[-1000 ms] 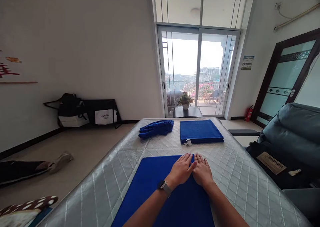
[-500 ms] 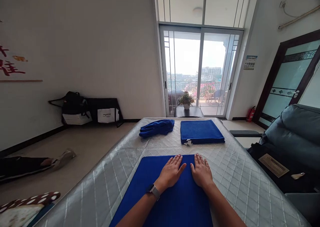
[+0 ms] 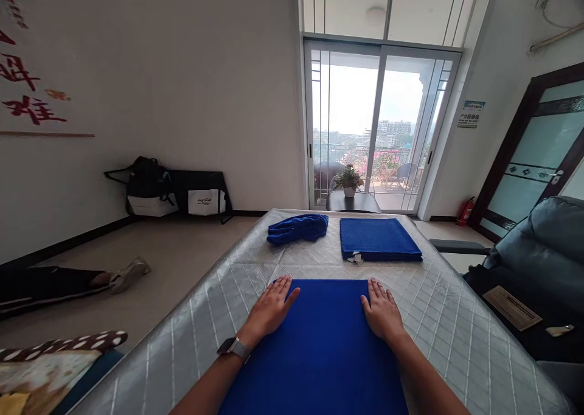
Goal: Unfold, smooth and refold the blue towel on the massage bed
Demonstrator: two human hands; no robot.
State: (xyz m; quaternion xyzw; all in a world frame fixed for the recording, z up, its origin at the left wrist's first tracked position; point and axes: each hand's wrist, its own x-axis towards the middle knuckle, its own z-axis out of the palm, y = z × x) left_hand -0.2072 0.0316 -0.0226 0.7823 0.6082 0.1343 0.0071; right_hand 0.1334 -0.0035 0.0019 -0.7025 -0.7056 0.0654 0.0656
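Observation:
A blue towel (image 3: 326, 342) lies spread flat on the silver quilted mattress (image 3: 196, 324), running toward me past the bottom of the view. On its far left corner rests my left hand (image 3: 270, 305), palm down with fingers stretched out; a watch is on that wrist. My right hand (image 3: 382, 308) lies flat on the far right corner, its thumb apart from the fingers. Beyond the hands sit a stack of folded blue towels (image 3: 381, 238) with white tags at its front edge and, to its left, a crumpled blue towel (image 3: 297, 229).
Behind the mattress a potted plant (image 3: 349, 181) stands on a dark chair (image 3: 353, 202). At right is a dark armchair (image 3: 547, 244) holding a cardboard piece (image 3: 511, 308). Bags (image 3: 150, 187) sit by the left wall. A person's leg (image 3: 55, 284) extends in from the left.
My left hand has slid left across the towel to its far left corner, widening the gap between my hands. My right hand stays flat near the right corner. The view has turned slightly left.

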